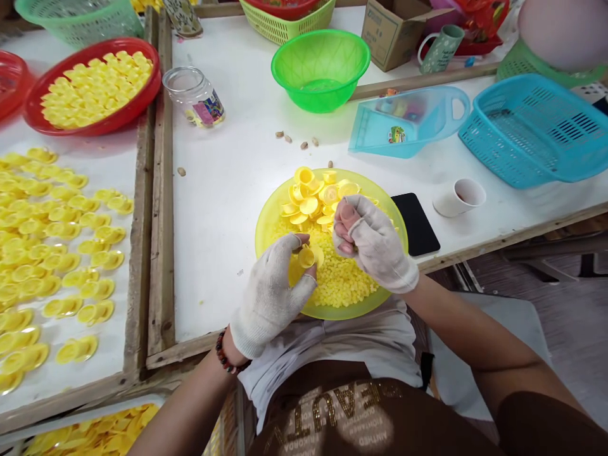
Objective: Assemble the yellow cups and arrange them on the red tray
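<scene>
A small yellow plastic hat (306,257) with a round brim is held between the thumb and fingers of my left hand (278,291), its open end facing up toward me. My right hand (373,237) is closed, fingers curled and thumb pressed against them; whatever it may hold is hidden. Both hands wear white gloves with bare fingertips. Beneath them sits a yellow bowl (265,218) at the table's front edge. Many small yellow pellets (344,285) fill its near part, and a pile of loose yellow hats (308,196) lies at its far side.
Left of the wooden divider (164,253), rows of yellow hats (61,231) lie near a red basin (92,130). A clear jar (190,95), green basin (320,69), blue scoop (418,136) and blue basket (532,145) stand behind. A black phone (418,225) and paper cup (458,197) are right.
</scene>
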### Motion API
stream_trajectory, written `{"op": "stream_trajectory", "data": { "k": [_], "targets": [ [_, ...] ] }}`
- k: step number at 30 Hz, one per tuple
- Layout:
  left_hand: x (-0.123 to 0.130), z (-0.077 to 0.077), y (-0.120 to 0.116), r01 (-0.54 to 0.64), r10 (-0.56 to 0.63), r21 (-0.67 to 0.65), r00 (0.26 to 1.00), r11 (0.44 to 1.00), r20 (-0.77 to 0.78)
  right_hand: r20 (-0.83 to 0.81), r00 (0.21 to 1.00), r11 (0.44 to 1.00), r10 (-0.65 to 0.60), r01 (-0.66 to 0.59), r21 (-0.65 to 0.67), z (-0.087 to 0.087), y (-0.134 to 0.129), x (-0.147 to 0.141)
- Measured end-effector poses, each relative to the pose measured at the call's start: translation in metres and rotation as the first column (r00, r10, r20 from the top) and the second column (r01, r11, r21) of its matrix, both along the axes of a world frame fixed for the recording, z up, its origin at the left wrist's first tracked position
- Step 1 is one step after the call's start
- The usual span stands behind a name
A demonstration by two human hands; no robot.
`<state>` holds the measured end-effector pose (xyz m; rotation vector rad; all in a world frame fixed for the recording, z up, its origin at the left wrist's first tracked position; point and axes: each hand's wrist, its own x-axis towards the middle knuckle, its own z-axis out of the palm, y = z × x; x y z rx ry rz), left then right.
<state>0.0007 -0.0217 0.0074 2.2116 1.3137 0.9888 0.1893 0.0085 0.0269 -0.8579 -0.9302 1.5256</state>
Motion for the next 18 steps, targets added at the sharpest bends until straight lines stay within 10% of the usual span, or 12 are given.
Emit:
{"op": "stream_trajectory", "data": {
  "k": [18],
  "targets": [
    [0.022,0.004,-0.004,0.026,-0.024,-0.061,0.999,0.998,0.030,-0.175,0.982,0.995,-0.073,0.085,0.060,-0.002,-0.007,-0.019]
  ]
}}
